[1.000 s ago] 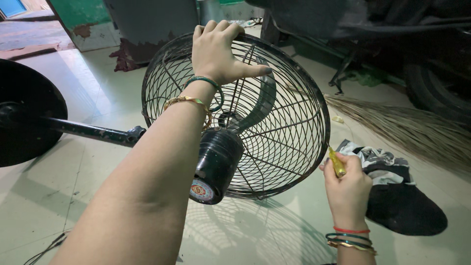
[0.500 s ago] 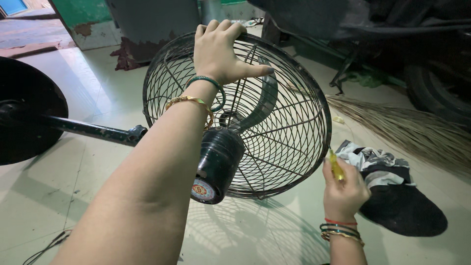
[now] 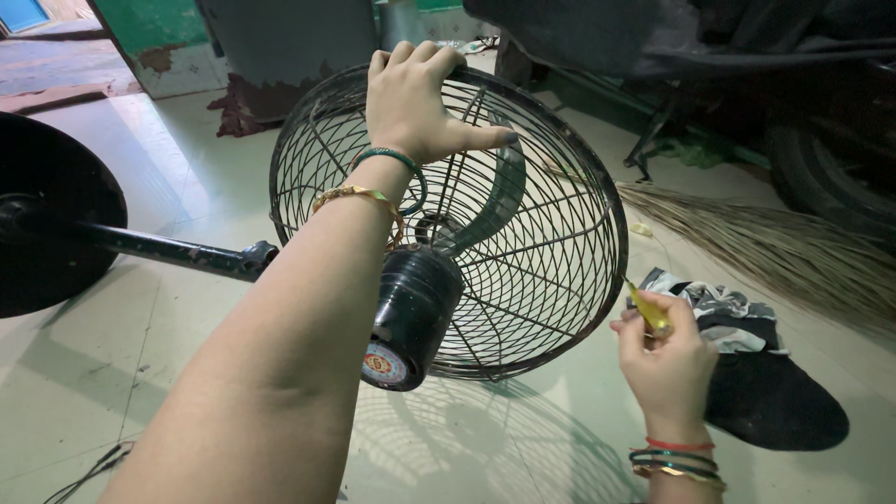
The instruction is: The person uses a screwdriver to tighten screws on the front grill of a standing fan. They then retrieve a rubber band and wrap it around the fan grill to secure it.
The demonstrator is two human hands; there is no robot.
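Note:
A black pedestal fan lies tipped on the floor. Its round wire cage (image 3: 551, 233) faces away from me and the black motor housing (image 3: 411, 313) points toward me. My left hand (image 3: 411, 98) grips the top rim of the cage, fingers curled over the wires. My right hand (image 3: 665, 353) is at the cage's right edge, holding a yellow-handled screwdriver (image 3: 647, 308) whose tip touches the rim. Grey blades show inside the cage.
The fan's black pole (image 3: 159, 247) runs left to a round black base (image 3: 47, 224). Dark and patterned cloth (image 3: 756, 373) lies on the tiled floor at right, beside a straw broom (image 3: 775, 238). A vehicle tyre (image 3: 835, 182) stands far right.
My right hand with the screwdriver has shifted slightly down and in toward the cage's right rim. My left hand stays on the top of the cage.

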